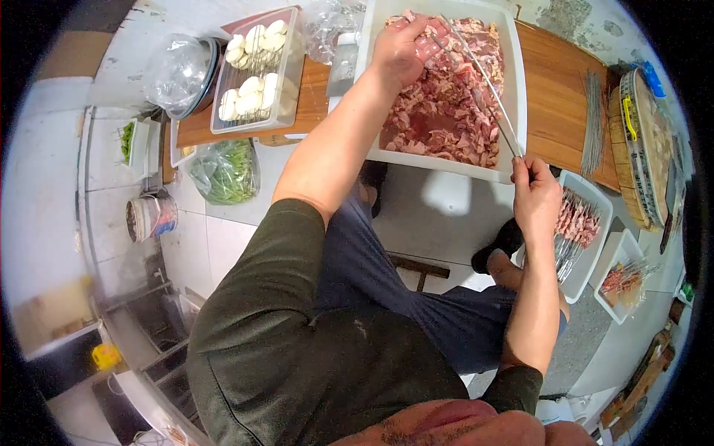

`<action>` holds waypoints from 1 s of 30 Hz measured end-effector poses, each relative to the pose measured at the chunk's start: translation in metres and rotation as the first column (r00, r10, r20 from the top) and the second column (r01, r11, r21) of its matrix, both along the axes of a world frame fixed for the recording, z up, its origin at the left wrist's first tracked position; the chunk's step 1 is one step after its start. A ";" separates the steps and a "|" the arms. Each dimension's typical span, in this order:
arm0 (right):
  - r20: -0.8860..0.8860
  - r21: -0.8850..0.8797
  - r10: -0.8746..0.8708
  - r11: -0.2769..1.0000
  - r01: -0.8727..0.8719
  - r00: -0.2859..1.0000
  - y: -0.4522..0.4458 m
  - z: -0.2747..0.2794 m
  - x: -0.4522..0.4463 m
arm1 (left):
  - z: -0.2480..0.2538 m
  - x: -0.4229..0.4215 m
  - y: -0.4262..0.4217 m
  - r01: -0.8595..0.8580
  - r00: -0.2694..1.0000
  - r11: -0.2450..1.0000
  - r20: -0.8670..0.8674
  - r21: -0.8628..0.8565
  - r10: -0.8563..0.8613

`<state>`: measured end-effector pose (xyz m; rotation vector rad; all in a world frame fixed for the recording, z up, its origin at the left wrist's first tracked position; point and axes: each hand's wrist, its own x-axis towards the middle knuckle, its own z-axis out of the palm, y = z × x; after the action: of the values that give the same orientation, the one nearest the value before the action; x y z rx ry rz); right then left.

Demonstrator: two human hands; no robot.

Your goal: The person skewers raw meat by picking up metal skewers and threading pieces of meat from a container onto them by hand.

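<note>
My right hand [537, 195] is closed around the lower end of a thin metal skewer [483, 74], which slants up and left across the tub. At the far side, my left hand [407, 50] is over the meat with its palm turned up and fingers apart, close to the skewer's upper end. I cannot make out any piece held in it. Cut raw meat [446, 111] fills much of the white plastic tub [446, 157] beneath both hands. Beside my right wrist is a white tray [576, 286] of meat threaded on skewers [579, 219].
Bare skewers [593, 123] lie on the wooden table [554, 89], near a round wooden board [639, 149]. A smaller tray [628, 308] holds more skewers. To the left are a clear box [279, 119] of white sliced pieces, a bag of greens [227, 171] and a bucket [151, 217].
</note>
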<state>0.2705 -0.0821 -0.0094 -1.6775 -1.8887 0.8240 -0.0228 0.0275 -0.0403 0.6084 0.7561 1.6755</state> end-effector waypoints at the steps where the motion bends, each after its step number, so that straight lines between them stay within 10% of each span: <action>1: -0.007 0.006 0.002 1.000 -0.002 1.000 0.000 -0.001 0.000 | 0.000 0.000 0.000 0.011 1.000 1.000 -0.007 0.003 -0.011; 30: 0.005 0.093 -0.019 0.995 0.018 1.000 0.000 -0.013 -0.005 | -0.005 0.008 -0.003 0.049 0.997 0.997 0.053 0.060 -0.053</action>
<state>0.2656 -0.0823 -0.0228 -1.6402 -1.8826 0.7134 -0.0151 0.0244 -0.0450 0.6154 0.6494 1.6652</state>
